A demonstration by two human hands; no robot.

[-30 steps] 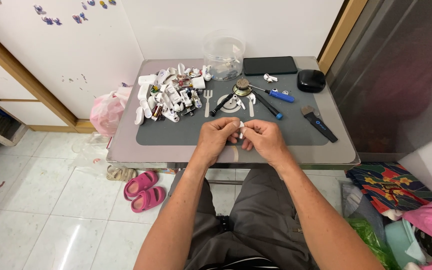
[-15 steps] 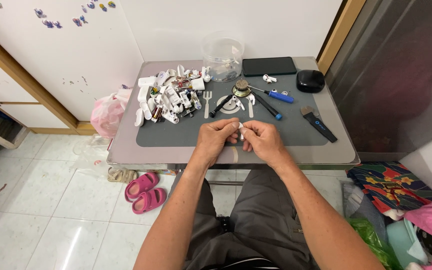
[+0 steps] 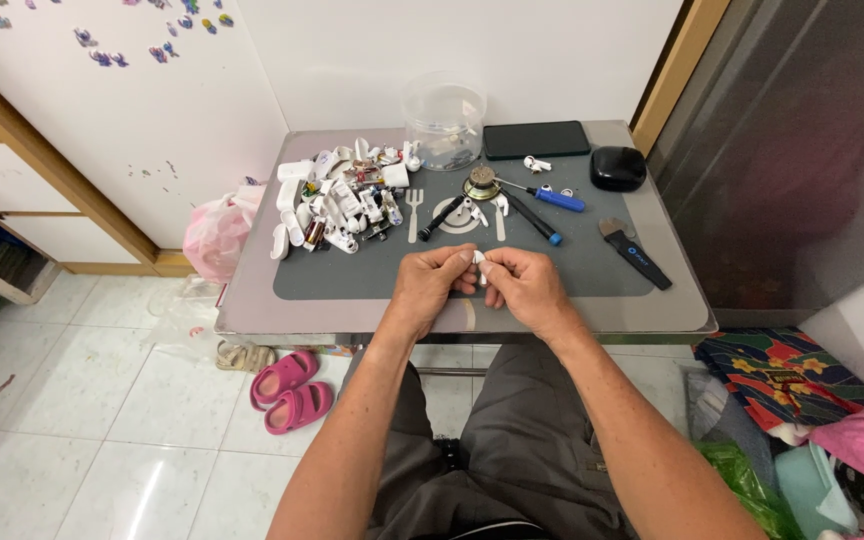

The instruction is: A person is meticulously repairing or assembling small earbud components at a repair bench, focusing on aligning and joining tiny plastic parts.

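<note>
My left hand (image 3: 432, 282) and my right hand (image 3: 522, 285) meet over the near edge of the grey work mat (image 3: 352, 275). Together they pinch a small white earbud part (image 3: 479, 260) between the fingertips. Behind the hands lie a round metal speaker piece (image 3: 480, 184), a blue-handled screwdriver (image 3: 552, 197), a black pen-like tool (image 3: 532, 218) and a white fork-shaped pry tool (image 3: 414, 214). A heap of white earbud parts and small circuit bits (image 3: 337, 200) covers the mat's far left.
A clear plastic tub (image 3: 444, 118), a black phone (image 3: 536, 139) and a black case (image 3: 617, 168) stand at the table's back. A brush tool (image 3: 634, 252) lies right. Pink sandals (image 3: 292, 388) and a pink bag (image 3: 217, 232) are on the floor left.
Both hands stay together on the small white part, with only slight finger shifts. Nothing on the table has moved.
</note>
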